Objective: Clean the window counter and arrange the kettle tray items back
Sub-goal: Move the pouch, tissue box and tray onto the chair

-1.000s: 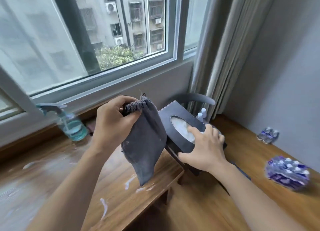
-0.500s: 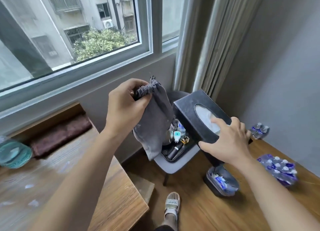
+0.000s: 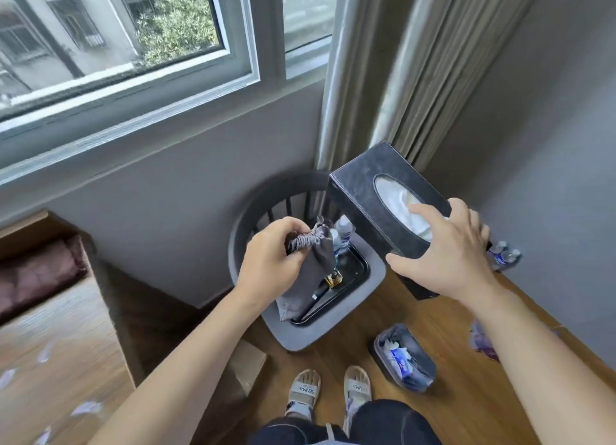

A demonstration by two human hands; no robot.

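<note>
since half a second ago both loads swung over the chair, your left hand (image 3: 266, 264) pinching the grey drawstring pouch (image 3: 308, 271) above the black rectangular tray (image 3: 358, 271), right hand (image 3: 446, 254) gripping the black leather tissue box (image 3: 370, 194); lower the pouch clear of the tray's bottles.

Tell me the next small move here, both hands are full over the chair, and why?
Probably lower the grey drawstring pouch onto the black tray on the chair and let go. The left hand grips its gathered neck right above the tray, and its bottom seems almost down. The right hand holds the tissue box higher, off to the side.
</note>
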